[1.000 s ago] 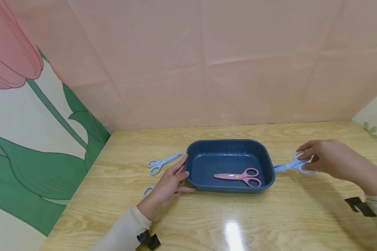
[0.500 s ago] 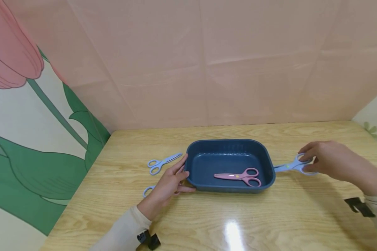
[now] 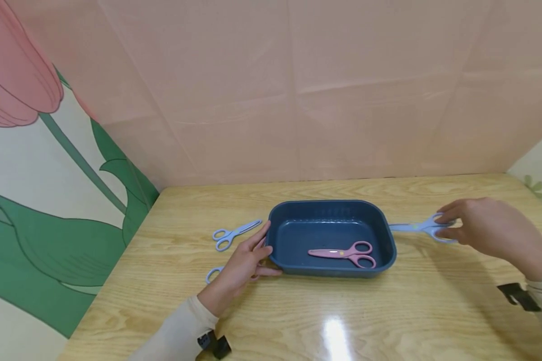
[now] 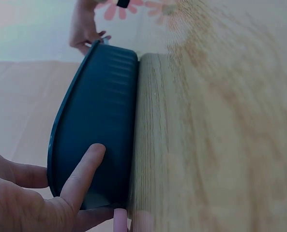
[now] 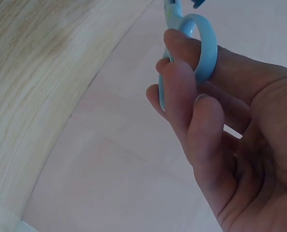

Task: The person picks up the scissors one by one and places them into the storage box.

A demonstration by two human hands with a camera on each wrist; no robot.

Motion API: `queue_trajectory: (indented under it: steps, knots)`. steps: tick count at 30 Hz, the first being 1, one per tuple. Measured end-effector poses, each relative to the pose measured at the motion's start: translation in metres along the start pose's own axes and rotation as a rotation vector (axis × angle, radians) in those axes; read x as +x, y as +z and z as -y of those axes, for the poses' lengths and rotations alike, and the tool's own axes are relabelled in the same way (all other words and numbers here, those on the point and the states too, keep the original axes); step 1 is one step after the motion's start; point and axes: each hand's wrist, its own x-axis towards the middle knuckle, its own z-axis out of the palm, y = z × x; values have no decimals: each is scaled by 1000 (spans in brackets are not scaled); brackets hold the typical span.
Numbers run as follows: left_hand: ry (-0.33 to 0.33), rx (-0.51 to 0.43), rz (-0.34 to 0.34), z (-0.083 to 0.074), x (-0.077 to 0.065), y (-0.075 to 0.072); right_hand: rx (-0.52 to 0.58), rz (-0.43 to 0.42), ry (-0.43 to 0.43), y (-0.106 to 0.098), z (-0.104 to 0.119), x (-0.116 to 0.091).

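Observation:
A dark blue tray (image 3: 325, 273) stands on the wooden table, with pink scissors (image 3: 343, 253) lying inside. My left hand (image 3: 241, 265) rests its spread, mostly straight fingers against the tray's left end; in the left wrist view one finger (image 4: 87, 166) presses flat on the outer wall. To the right of the tray, my right hand (image 3: 485, 233) pinches light blue scissors (image 3: 417, 227) by the handle loops. Their blades point left at the tray's right rim, where the tip is hidden or just touching; I cannot tell which. The right wrist view shows thumb and fingers at a blue loop (image 5: 208, 50).
Another pair of light blue scissors (image 3: 235, 234) lies left of the tray. A further blue handle loop (image 3: 214, 274) shows partly behind my left wrist. Something pink (image 4: 120, 220) sticks out below the left hand. A pinkish wall covering (image 3: 293, 125) rises behind the table.
My right hand has shifted slightly up and right in the head view, and the blue scissors have turned level, their tips moving up along the tray's right side. Left hand and tray stay put.

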Motion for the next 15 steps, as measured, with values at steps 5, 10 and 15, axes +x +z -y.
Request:
queue_trajectory:
  steps: [5, 10, 15]
  knots:
    - [-1, 3, -1, -1, 0, 1, 23, 3, 22, -5, 1, -1]
    - [-4, -1, 4, 0, 0, 0, 35, 21, 66, -8, 1, 0]
    - [2, -6, 10, 1, 1, -1, 17, -5, 71, -8, 2, 1]
